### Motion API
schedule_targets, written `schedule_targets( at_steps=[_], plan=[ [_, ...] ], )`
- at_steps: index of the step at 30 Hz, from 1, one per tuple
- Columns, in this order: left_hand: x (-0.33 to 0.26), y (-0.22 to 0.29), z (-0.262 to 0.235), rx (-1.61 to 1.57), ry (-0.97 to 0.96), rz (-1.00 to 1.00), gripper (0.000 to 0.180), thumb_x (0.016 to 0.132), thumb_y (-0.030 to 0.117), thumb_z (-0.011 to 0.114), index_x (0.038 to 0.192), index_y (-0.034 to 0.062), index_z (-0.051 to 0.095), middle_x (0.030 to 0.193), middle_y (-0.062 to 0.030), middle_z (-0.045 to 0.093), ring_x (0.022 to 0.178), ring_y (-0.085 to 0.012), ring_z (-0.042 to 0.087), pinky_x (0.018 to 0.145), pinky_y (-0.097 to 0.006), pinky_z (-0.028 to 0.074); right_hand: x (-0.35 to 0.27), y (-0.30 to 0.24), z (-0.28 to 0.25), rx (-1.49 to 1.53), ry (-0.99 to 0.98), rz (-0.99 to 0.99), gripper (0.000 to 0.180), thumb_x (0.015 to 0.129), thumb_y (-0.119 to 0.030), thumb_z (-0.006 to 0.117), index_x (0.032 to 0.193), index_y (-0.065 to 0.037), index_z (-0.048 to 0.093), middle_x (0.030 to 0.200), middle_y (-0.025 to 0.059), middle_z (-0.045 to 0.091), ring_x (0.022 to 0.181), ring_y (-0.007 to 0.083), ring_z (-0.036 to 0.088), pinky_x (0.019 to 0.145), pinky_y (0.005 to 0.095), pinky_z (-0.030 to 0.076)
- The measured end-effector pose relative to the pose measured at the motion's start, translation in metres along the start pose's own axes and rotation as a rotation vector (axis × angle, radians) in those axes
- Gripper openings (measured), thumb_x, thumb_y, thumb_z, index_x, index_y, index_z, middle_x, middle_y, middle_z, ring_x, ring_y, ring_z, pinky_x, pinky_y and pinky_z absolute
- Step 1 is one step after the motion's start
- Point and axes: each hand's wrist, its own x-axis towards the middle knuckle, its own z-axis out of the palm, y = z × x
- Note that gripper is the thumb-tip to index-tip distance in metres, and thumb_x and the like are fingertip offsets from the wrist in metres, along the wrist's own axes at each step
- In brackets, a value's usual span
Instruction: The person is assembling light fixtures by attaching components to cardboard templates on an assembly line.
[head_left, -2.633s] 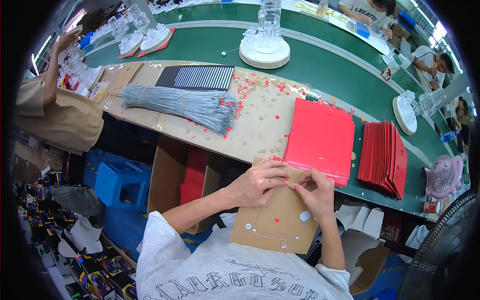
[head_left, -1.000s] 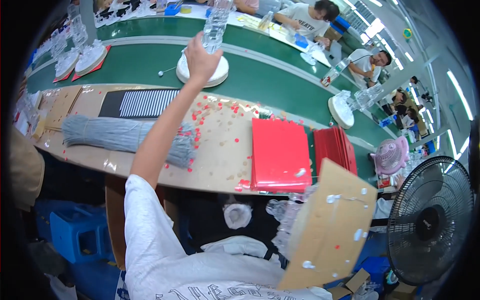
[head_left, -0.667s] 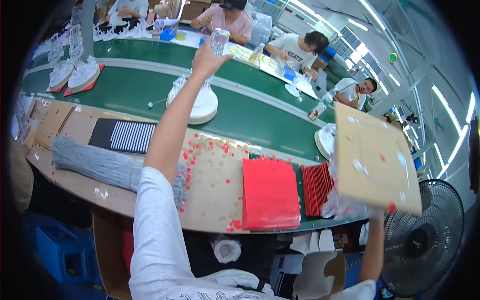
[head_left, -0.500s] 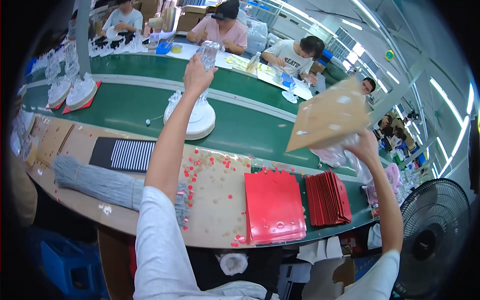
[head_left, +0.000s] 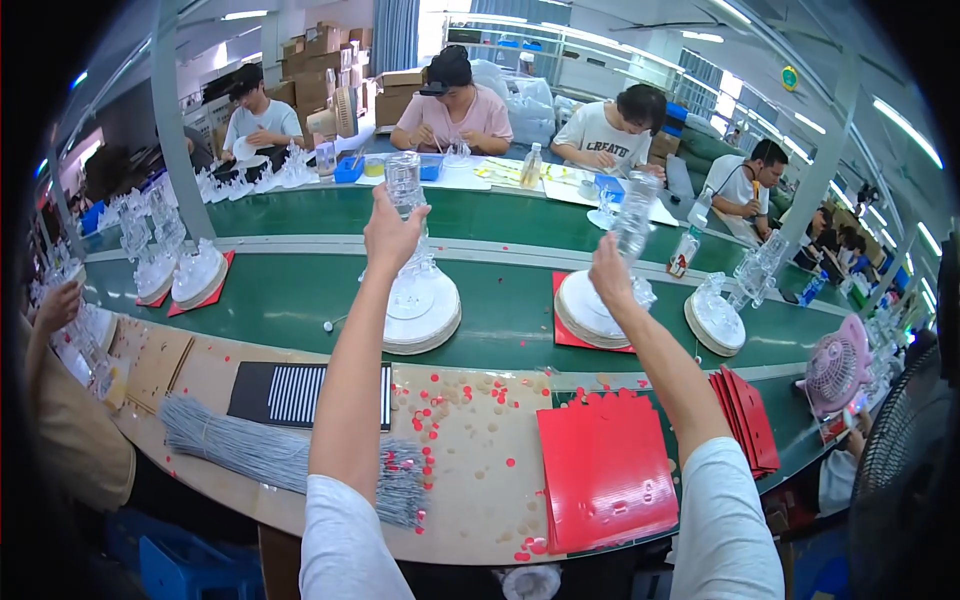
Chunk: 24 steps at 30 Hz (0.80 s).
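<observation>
Left hand, upper centre of the frame, is closed around the clear column of a transparent assembly standing on a round white base on the green conveyor belt. Right hand, right of centre, grips a second clear column rising from another round base set on a red card. Judged from this, both pieces are upright on the belt and in hand; release is not yet done. Lower left, a bundle of grey wires and a striped black sheet lie on the workbench; lower right, a red card stack with scattered red dots nearby. A further finished assembly stands beside the right hand, close enough to be knocked. Seated workers occupy the far side.
</observation>
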Motion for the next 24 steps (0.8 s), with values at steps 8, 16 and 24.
schedule_targets(
  at_steps=[8, 16, 24],
  plan=[
    [0.008, -0.007, -0.008, 0.058, -0.012, -0.008, 0.079, 0.086, 0.037, 0.077, 0.144, 0.0059, 0.033, 0.132, -0.0232, 0.063, 0.116, -0.0444, 0.064, 0.098, -0.051, 0.048, -0.072, 0.0, -0.131, 0.978, 0.306, -0.076, 0.025, 0.082, -0.02, 0.069, 0.104, -0.01, 0.074, 0.125, 0.0136, 0.065, 0.133, 0.0297, 0.051, 0.12, 0.0597, 0.025],
    [-0.018, 0.079, -0.144, -0.117, 0.329, 0.454, 0.061, 0.089, 0.031, 0.079, 0.133, -0.0044, 0.057, 0.131, -0.0227, 0.063, 0.118, -0.0354, 0.063, 0.104, -0.042, 0.046, -0.279, 0.029, -0.246, 2.542, -0.174, 0.1, 0.03, 0.095, -0.019, 0.069, 0.123, -0.009, 0.07, 0.131, 0.011, 0.065, 0.124, 0.0281, 0.06, 0.098, 0.0426, 0.051],
    [-0.18, 0.191, -0.265, -1.17, 0.361, -0.196, 0.05, 0.107, 0.038, 0.046, 0.137, -0.002, 0.052, 0.137, -0.0225, 0.058, 0.122, -0.0418, 0.06, 0.109, -0.062, 0.04, -0.281, 0.047, -0.258, 3.549, -0.513, 0.292, 0.103, 0.093, -0.085, 0.026, 0.158, -0.004, 0.034, 0.162, 0.0141, 0.037, 0.148, 0.0278, 0.038, 0.118, 0.0569, 0.029]
  ],
)
